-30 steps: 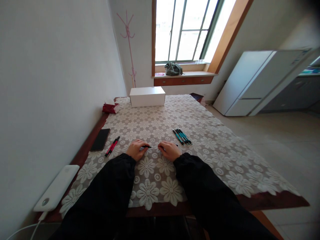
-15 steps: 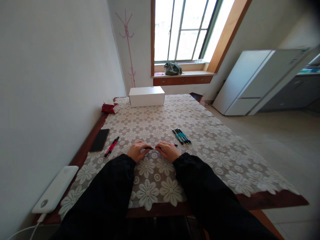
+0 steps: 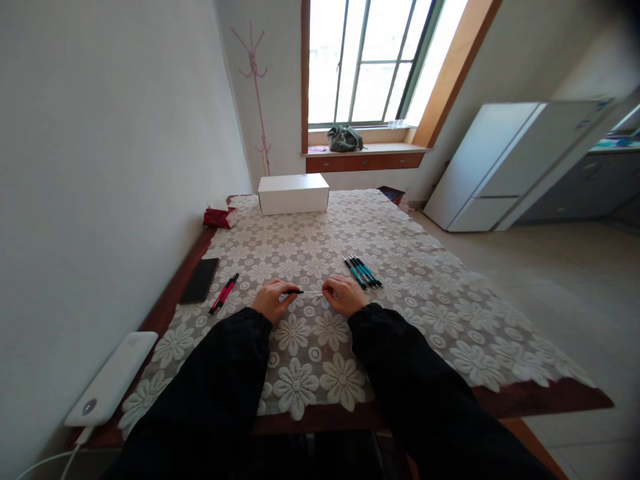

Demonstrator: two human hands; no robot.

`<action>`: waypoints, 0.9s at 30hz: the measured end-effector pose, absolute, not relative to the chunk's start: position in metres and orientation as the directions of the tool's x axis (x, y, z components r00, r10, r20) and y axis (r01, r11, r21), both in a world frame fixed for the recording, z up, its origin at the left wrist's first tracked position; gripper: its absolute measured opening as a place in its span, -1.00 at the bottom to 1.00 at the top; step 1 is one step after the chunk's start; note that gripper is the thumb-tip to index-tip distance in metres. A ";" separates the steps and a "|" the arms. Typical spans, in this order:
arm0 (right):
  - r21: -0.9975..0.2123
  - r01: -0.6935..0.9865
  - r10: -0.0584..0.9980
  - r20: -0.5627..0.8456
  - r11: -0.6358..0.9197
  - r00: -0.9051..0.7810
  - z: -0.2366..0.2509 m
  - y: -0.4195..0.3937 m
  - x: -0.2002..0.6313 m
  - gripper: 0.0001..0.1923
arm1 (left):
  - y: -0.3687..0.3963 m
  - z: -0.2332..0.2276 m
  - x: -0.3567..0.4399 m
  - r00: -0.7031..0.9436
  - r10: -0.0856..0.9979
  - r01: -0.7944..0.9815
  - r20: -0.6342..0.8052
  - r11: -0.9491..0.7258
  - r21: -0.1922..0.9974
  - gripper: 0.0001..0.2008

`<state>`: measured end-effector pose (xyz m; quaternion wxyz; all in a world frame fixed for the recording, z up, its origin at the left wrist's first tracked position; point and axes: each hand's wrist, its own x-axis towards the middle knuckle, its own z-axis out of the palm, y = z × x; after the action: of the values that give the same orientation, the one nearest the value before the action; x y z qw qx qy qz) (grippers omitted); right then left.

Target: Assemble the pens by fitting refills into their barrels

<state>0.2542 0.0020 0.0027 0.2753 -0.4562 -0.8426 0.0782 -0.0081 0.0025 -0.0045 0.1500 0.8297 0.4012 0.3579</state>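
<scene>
My left hand (image 3: pixel 274 300) is closed, thumb and fingers pinching a short black pen part (image 3: pixel 294 292) that points to the right. A thin whitish rod, which looks like a pen refill (image 3: pixel 313 293), spans the gap between that part and my right hand (image 3: pixel 344 295). The right fingers are pinched together at the refill's right end; whatever else lies inside that hand is hidden. Just beyond the right hand, several teal and black pens (image 3: pixel 363 272) lie side by side. Two red and black pens (image 3: pixel 224 294) rest left of my left hand.
A lace tablecloth (image 3: pixel 295 387) covers the table. On the left lie a black phone (image 3: pixel 199 281), a red tissue pack (image 3: pixel 219 218) and a white cabled device (image 3: pixel 113 379) by the wall. A white box (image 3: pixel 294 195) stands at the far end.
My right hand has moved right, away from the left, and more of the thin refill shows between them. A dark pen piece once visible beside the right hand is now out of sight.
</scene>
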 end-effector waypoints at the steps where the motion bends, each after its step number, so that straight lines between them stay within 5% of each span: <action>1: -0.387 0.717 0.808 0.388 0.580 -0.444 0.001 0.002 0.253 -0.92 | 0.002 -0.004 -0.008 0.425 0.772 0.557 0.473 -0.635 0.536 -0.82; 11: -0.455 0.661 0.803 0.358 0.596 -0.477 -0.005 -0.001 0.245 -0.90 | 0.000 0.000 -0.008 0.464 0.760 0.516 0.455 -0.649 0.558 -0.84; 27: -0.404 0.688 0.796 0.365 0.603 -0.483 -0.003 -0.001 0.241 -0.87 | 0.001 0.000 -0.005 0.483 0.792 0.594 0.374 -0.610 0.524 -0.82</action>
<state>0.2408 -0.0013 -0.0034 0.2652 -0.4338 -0.8551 0.1016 -0.0051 0.0008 -0.0004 0.1642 0.8453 0.4100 0.3007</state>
